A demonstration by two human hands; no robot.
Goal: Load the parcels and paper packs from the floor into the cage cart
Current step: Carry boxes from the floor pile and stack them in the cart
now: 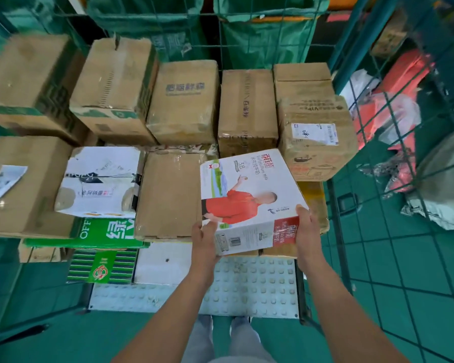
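— Head view first: what is being held?

— A glossy printed milk carton (247, 195), white with a figure in red on its top face and a red panel on the near side. Both hands are on it. The left hand (204, 239) grips the near left corner, fingers curled under the edge; the right hand (305, 226) clasps the near right corner, thumb on top. It is tilted, raised just above the parcels inside the cage cart (351, 231).

— And what lies under it?

— Plain brown cardboard, mostly taped and scuffed. Five boxes stand in the back row: two with green printed bands at the left (29, 82) (113, 90), then three plainer ones (184, 100) (247, 108) (302, 79). A sixth brown box with a white shipping label (315, 137) sits tilted at the right, resting on others.

— The nearer row?

— One large brown box with a torn paper label (21, 184) at the left, a white printed carton (100, 179) crumpled at its top, and a flat brown box (171, 195) just beside the held carton. Below them show a green paper pack (100, 231), a striped green pack (102, 265) and a plain white pack (163, 263).

— The cart itself?

— Green wire mesh walls and a pale metal floor plate with raised round studs (247, 284). Beyond the right mesh lie soft plastic mailers, red and grey (399, 121).
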